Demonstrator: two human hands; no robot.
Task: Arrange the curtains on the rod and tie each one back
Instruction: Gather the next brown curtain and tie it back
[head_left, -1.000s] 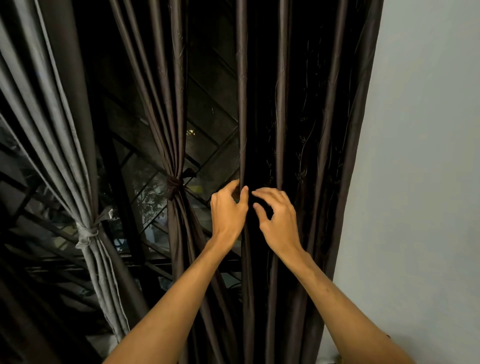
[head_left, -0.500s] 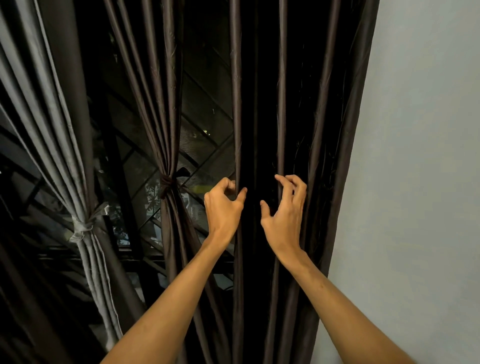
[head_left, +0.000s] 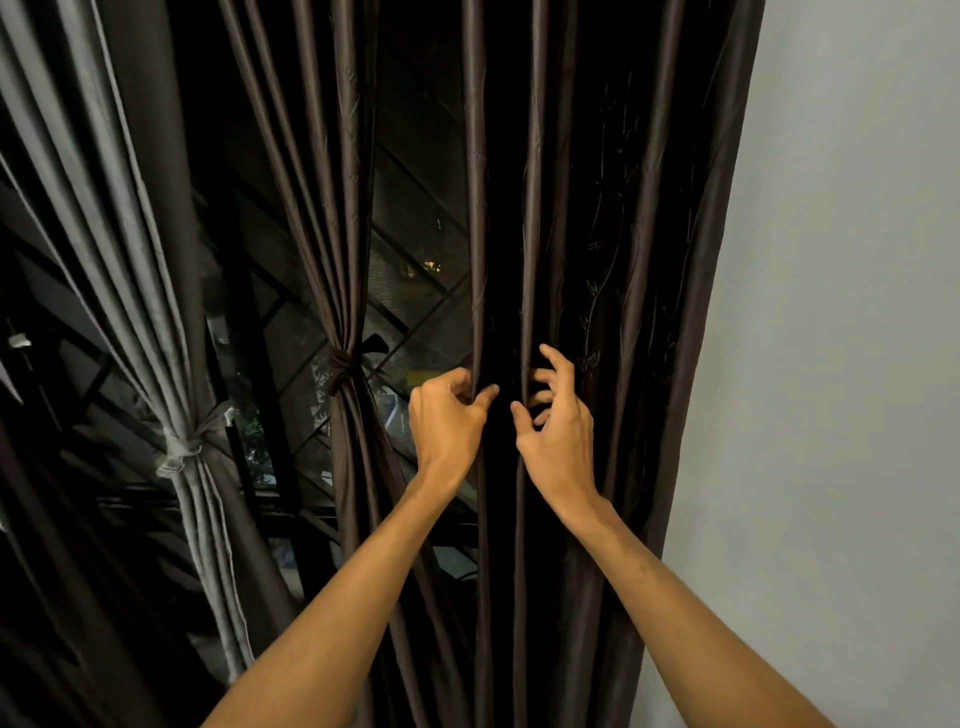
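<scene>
- Loose brown curtain (head_left: 649, 260): far right, hanging untied in long vertical folds.
- Middle brown curtain (head_left: 337, 208): gathered and cinched by a brown tie (head_left: 340, 366).
- Grey curtain (head_left: 130, 260): left, gathered and knotted with a grey tie (head_left: 182, 448).

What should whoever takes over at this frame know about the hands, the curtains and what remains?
Left hand: pinches a fold of the loose brown curtain.
Right hand: fingers curled at the next fold; whether it holds it is unclear.
Place: the loose curtain hangs beside the wall; the rod is out of view.
Done: grey curtain tied with a pale tie; middle brown curtain tied with a dark tie.
Left: gather the loose curtain's folds and tie it back; no tie for it shows.
</scene>
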